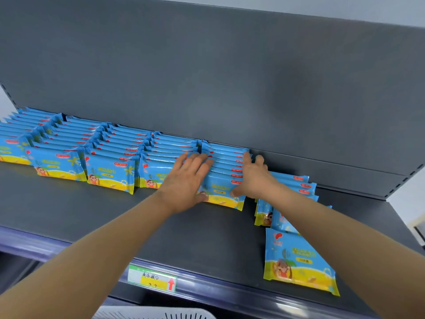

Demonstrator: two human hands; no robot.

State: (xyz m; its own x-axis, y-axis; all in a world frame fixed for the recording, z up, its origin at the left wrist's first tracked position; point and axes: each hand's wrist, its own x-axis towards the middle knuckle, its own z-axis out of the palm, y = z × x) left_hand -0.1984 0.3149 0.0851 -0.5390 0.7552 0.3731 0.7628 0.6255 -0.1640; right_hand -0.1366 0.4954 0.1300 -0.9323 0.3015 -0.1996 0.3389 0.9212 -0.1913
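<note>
grey metal shelf (92, 215), grey back panel (207, 77). up-left of the price tag (151, 277): tidy pack rows (110, 171). above the tag, your left hand (186, 180) and right hand (253, 178) press flat, fingers straight, flanking the end row (222, 171). right of the tag: loose packs (296, 256).

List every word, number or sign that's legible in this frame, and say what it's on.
"10片装": yellow oval on the flat blue-and-yellow foil pack at front right; the upright blue-and-yellow foil packs carry the same oval, fainter.
"湿巾": handwritten end of the top line on the green-and-yellow paper price tag on the purple plastic shelf rail; the characters before it are unclear.
Roughly "2.4": handwritten below, uncertain.
Red up-arrow: same tag.
Red labels and yellow headings on packs: too blurred.
</note>
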